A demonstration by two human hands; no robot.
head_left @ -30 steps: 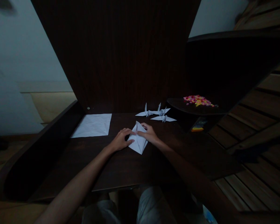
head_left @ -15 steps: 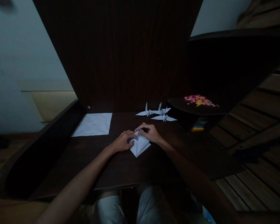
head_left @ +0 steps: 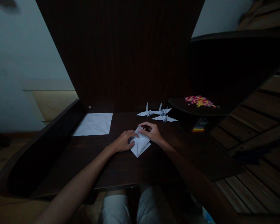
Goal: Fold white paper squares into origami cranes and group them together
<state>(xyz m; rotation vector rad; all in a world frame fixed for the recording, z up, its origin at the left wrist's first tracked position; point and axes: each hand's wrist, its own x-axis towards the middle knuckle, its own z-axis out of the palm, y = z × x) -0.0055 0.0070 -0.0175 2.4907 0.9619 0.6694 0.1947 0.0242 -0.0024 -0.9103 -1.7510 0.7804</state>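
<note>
A piece of white paper, folded into a kite-like shape with a point toward me, lies on the dark wooden desk. My left hand holds its left side against the desk, thumb and forefinger on top of the paper. At the far corner my right hand pinches the paper between thumb and fingers; the fingertips behind it are partly hidden. Just beyond my hands stand white paper cranes with spread wings, grouped close together.
A flat, creased white sheet lies at the desk's back left. On a small rounded shelf to the right sits a pile of pink, red and yellow bits. Below it is a small colourful packet. A dark panel rises behind the desk.
My right hand has opened slightly around the far corner of the paper, showing more of that tip. My left hand stays on the left side. The view has shifted slightly.
</note>
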